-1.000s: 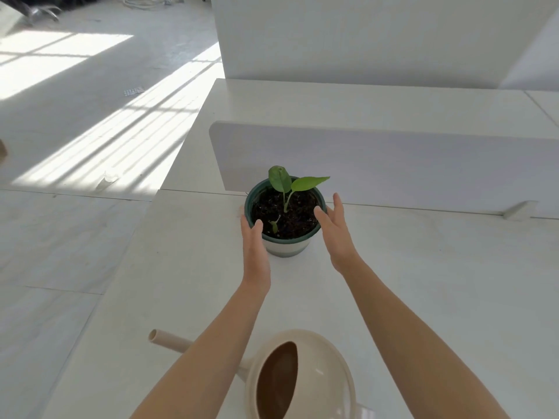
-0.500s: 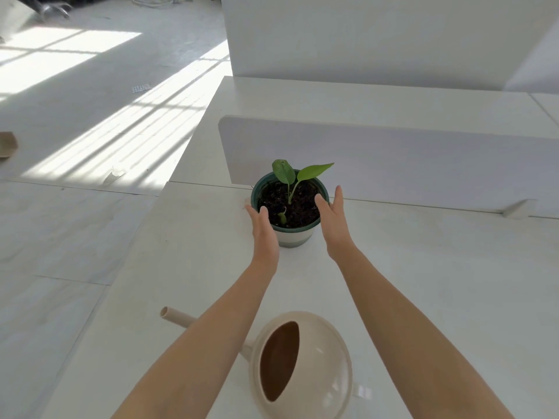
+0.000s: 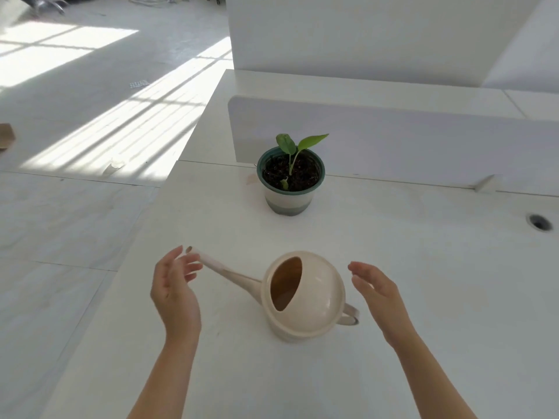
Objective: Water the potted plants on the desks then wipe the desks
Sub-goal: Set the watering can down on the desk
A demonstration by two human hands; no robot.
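I see both hands held open above the white desk (image 3: pixel 423 267), fingers spread and loosely curved, holding nothing. My left hand (image 3: pixel 175 291) hangs with the palm turned inward; its fingertips (image 3: pixel 193 264) sit just beside the tip of the spout, though I cannot tell whether they touch it. My right hand (image 3: pixel 378 293) faces it from the other side, its fingers just past the round body of the cream watering can (image 3: pixel 305 297) and above the can's handle, apart from both. The can stands upright on the desk between my two sets of fingers, spout pointing toward the left ones. The potted plant (image 3: pixel 290 176) stands beyond all the fingertips, well apart from them, against the low white divider panel (image 3: pixel 423 140).
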